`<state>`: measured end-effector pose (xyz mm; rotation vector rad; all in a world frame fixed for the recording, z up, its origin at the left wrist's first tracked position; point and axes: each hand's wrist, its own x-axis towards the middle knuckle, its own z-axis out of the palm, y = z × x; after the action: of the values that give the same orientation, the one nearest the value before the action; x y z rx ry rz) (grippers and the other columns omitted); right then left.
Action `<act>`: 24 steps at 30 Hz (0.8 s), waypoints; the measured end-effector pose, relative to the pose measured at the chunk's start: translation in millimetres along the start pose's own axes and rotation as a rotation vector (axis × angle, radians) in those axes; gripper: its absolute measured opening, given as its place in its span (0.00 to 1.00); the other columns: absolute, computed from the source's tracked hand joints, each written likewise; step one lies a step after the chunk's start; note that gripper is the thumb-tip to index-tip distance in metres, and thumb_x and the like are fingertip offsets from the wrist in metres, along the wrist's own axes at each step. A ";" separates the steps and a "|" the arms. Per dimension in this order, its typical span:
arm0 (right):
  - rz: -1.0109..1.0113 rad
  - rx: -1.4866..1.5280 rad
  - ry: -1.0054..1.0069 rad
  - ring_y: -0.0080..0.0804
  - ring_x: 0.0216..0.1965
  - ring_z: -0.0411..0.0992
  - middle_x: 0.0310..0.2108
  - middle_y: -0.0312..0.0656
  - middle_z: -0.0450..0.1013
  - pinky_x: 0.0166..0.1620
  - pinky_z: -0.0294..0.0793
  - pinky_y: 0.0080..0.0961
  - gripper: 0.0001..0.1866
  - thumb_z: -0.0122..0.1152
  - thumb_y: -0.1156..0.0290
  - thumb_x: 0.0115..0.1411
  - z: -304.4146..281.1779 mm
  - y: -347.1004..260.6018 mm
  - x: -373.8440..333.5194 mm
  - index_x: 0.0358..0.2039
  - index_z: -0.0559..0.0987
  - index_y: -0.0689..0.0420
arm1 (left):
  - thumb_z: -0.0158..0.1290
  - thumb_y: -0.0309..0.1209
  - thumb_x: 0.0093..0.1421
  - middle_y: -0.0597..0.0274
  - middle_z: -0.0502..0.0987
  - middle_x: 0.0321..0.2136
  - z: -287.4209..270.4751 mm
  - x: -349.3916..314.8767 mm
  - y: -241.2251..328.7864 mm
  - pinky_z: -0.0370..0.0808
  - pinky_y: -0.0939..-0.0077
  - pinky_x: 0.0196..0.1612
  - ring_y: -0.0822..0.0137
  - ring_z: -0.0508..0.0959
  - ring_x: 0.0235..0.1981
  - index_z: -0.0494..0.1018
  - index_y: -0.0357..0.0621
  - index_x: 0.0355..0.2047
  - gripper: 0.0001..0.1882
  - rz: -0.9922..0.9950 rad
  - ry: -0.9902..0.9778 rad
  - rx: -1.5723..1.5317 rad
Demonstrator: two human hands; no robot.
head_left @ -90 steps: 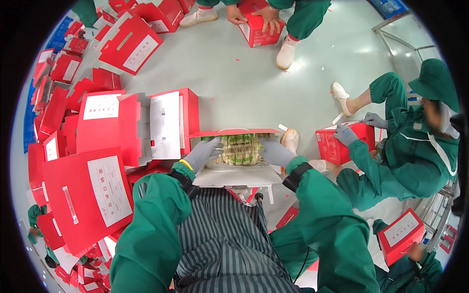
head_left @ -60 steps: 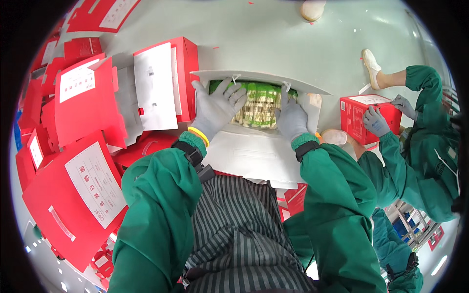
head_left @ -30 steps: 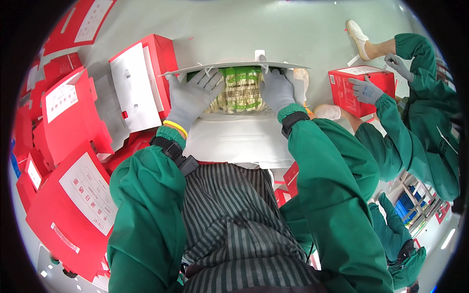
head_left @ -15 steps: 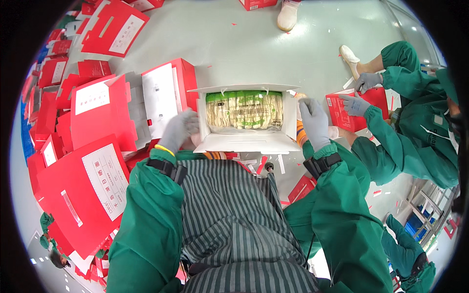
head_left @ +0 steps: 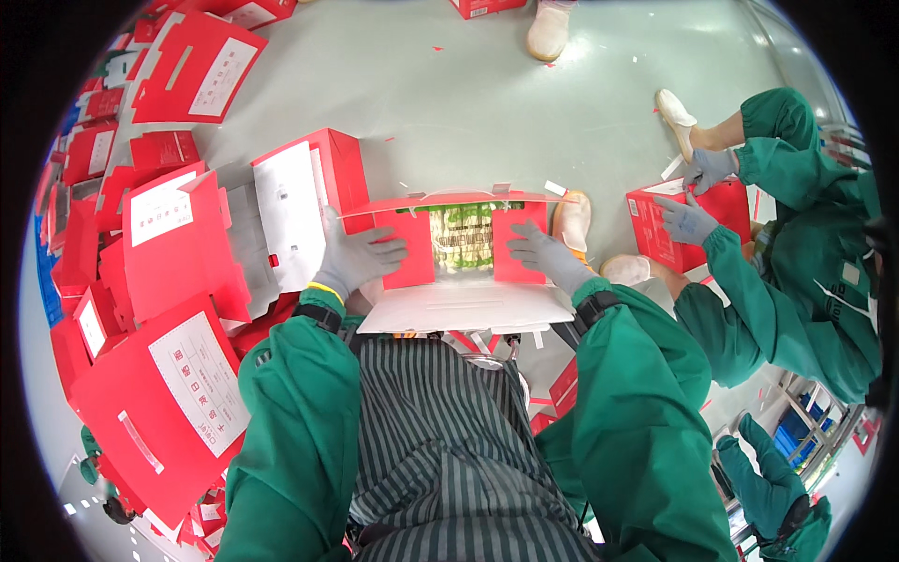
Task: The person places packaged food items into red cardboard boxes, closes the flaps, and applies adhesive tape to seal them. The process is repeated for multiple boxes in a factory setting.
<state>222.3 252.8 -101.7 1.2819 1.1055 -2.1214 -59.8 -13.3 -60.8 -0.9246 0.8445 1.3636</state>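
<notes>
In front of me stands a carton with a white front flap (head_left: 468,309) folded out toward me. Inside it lies a clear, green-printed pack of pale noodle-like bundles (head_left: 464,239), its ends hidden under two red side flaps. My gloved left hand (head_left: 361,255) lies on the left side flap (head_left: 420,229), fingers stretched. My gloved right hand (head_left: 551,258) rests on the right side flap (head_left: 504,225), its fingers likewise outstretched. At the far edge the red back flap (head_left: 449,199) stands up, seen almost edge-on.
Red cartons (head_left: 178,253) crowd the left side, one red-and-white carton (head_left: 300,206) close beside my left hand. On the right a co-worker in green handles a red box (head_left: 674,234). A white shoe (head_left: 569,225) and paper scraps lie on the grey floor.
Both hands have moved inward onto the carton. The side flaps, upright before, are folded in over the pack's ends, and the front flap has come lower and nearer me.
</notes>
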 end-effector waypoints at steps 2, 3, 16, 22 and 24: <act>0.087 0.267 -0.010 0.55 0.71 0.59 0.69 0.57 0.63 0.73 0.51 0.53 0.57 0.38 0.19 0.62 -0.2 -14.5 -6.4 0.73 0.60 0.58 | 0.35 0.88 0.49 0.25 0.49 0.71 11.1 -3.7 15.0 0.45 0.34 0.72 0.28 0.52 0.72 0.48 0.29 0.73 0.74 0.035 0.023 0.099; 0.125 0.376 0.018 0.58 0.72 0.58 0.70 0.60 0.60 0.73 0.49 0.56 0.61 0.36 0.16 0.59 -0.9 -23.4 -9.6 0.73 0.60 0.60 | 0.34 0.89 0.47 0.25 0.50 0.71 16.1 -5.1 20.9 0.42 0.35 0.73 0.29 0.51 0.73 0.48 0.28 0.73 0.76 0.058 0.043 0.148; 0.054 0.283 0.172 0.46 0.53 0.76 0.54 0.52 0.76 0.57 0.75 0.43 0.34 0.70 0.53 0.63 -19.5 -22.7 -17.4 0.57 0.73 0.68 | 0.53 0.32 0.71 0.53 0.77 0.55 -8.1 -0.2 8.2 0.74 0.64 0.63 0.60 0.77 0.57 0.69 0.32 0.59 0.21 0.182 -0.179 0.533; 0.012 -0.730 0.424 0.40 0.34 0.82 0.33 0.48 0.82 0.41 0.80 0.40 0.31 0.70 0.43 0.59 -19.4 -27.4 -19.1 0.40 0.84 0.65 | 0.64 0.42 0.62 0.52 0.82 0.42 -1.2 6.8 -5.2 0.79 0.67 0.49 0.60 0.82 0.44 0.77 0.36 0.46 0.22 0.282 0.372 1.497; 0.007 -1.042 0.469 0.43 0.32 0.81 0.29 0.50 0.81 0.41 0.80 0.40 0.31 0.67 0.40 0.59 -17.5 -28.3 -19.5 0.37 0.85 0.62 | 0.68 0.48 0.57 0.51 0.83 0.38 1.7 8.1 -10.2 0.79 0.65 0.44 0.57 0.83 0.41 0.78 0.37 0.42 0.26 0.292 0.580 1.927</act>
<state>221.6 282.8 -77.5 1.1946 1.9898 -0.9015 -49.3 -8.3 -66.9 0.4307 2.1016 -0.0177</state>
